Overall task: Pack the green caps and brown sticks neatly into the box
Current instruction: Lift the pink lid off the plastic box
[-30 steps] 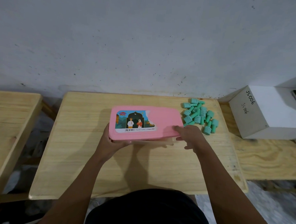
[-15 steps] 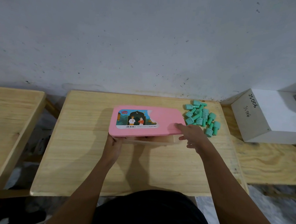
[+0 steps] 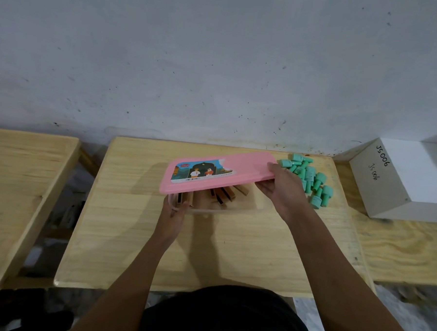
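Worktop (image 3: 132, 236): pale wood, against a grey wall, flanked by two similar tops; white carton (image 3: 399, 180) to the right
Box (image 3: 235, 206): clear, shallow, mid-worktop; its pink lid (image 3: 242, 171), with printed label, tilted up at the right end
Right hand (image 3: 282, 191): grip pinching the lid's right edge, thumb beneath, fingers on top
Left hand (image 3: 175, 211): grip closed on the box's near-left corner
Green caps (image 3: 310, 180): loose heap right of the box
Brown sticks (image 3: 223, 194): jumbled inside the box, partly under the lid
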